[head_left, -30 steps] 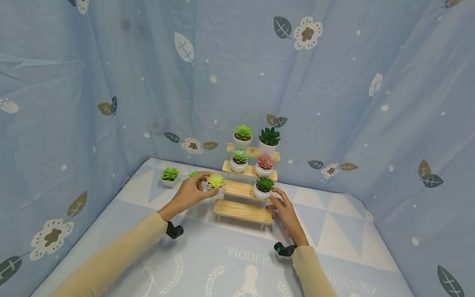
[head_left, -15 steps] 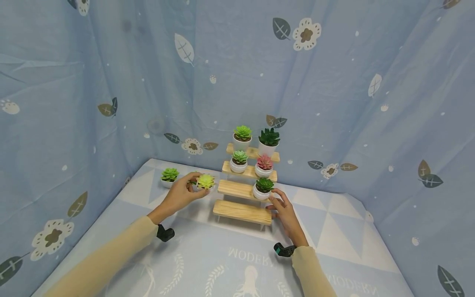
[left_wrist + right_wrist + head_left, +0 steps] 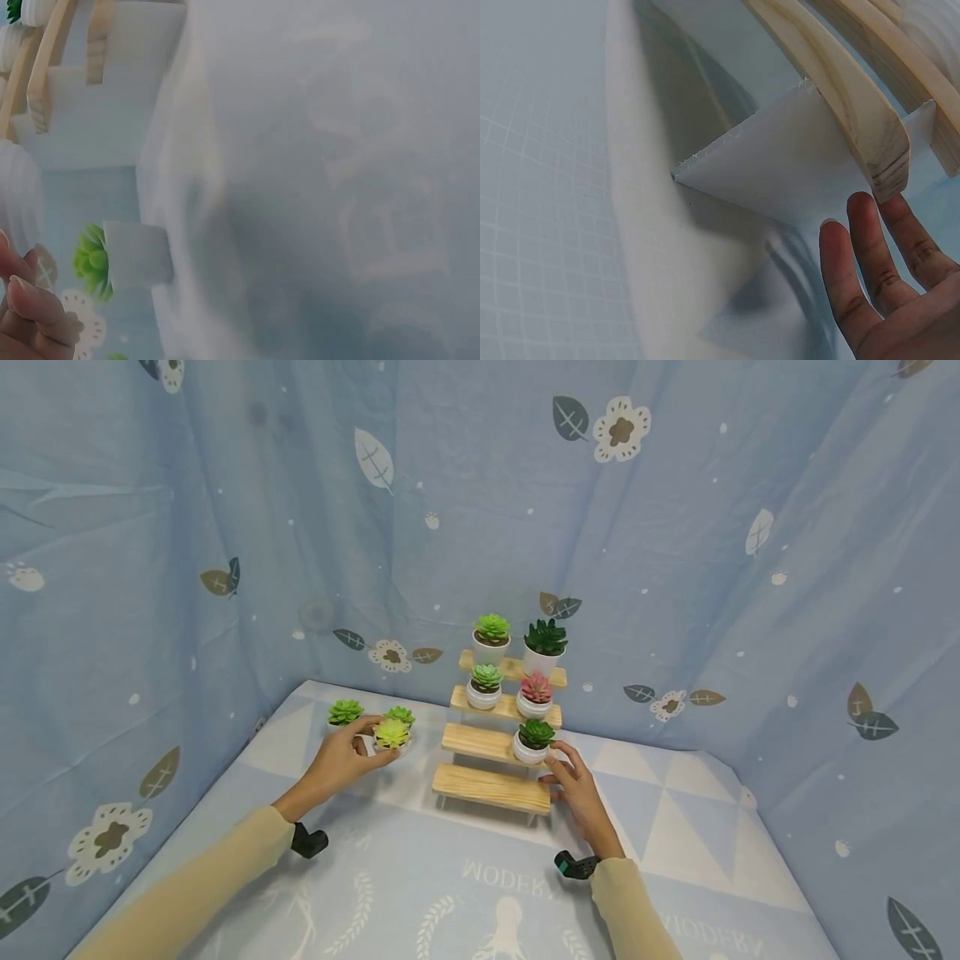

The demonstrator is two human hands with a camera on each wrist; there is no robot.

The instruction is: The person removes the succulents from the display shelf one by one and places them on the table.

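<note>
A leaf-and-flower-patterned blue curtain backs a cloth-covered bench, where a four-tier wooden plant stand carries potted succulents on its upper three tiers. The right hand touches the stand's right side, its fingers loosely apart, while the left hand, left of the stand, has its fingers clamped on a white-potted yellow-green succulent, raised above the bench near a green succulent

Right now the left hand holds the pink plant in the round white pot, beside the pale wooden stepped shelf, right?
Not pink: the head view shows the left hand holding the yellow-green leafy plant in a white pot, beside the pale wooden stepped shelf.
</note>
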